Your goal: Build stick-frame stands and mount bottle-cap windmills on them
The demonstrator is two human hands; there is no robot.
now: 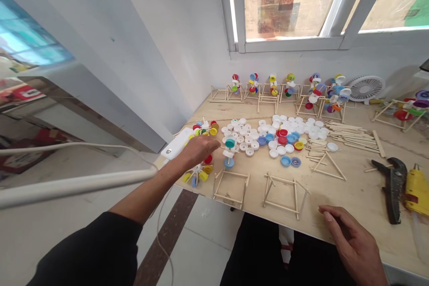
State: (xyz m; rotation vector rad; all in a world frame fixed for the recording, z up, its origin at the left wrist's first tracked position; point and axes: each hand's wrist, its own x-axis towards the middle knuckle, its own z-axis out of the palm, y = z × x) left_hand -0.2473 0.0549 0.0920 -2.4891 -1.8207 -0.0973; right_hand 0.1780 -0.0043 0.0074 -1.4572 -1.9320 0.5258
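My left hand (201,147) reaches over the left end of the table, its fingers pinched on the axle stick of a bottle-cap wheel (229,153) with teal, white and blue caps. Beneath that wheel stands a square stick frame (231,199). Other bottle-cap wheels, one of them with yellow, red and blue caps (196,174), lie by the left wrist and are partly hidden by it. My right hand (351,239) rests at the front edge of the table, loosely bent, thumb apart and holding nothing. Nearest to it is a second stick frame (281,194).
White bottle caps (243,134) and coloured ones (283,136) spread over the middle. Sticks (355,136), a black cutter (393,192) and a yellow glue gun (416,190) lie rightward. Finished wheels on frames (273,89) and a white fan (366,88) line the back.
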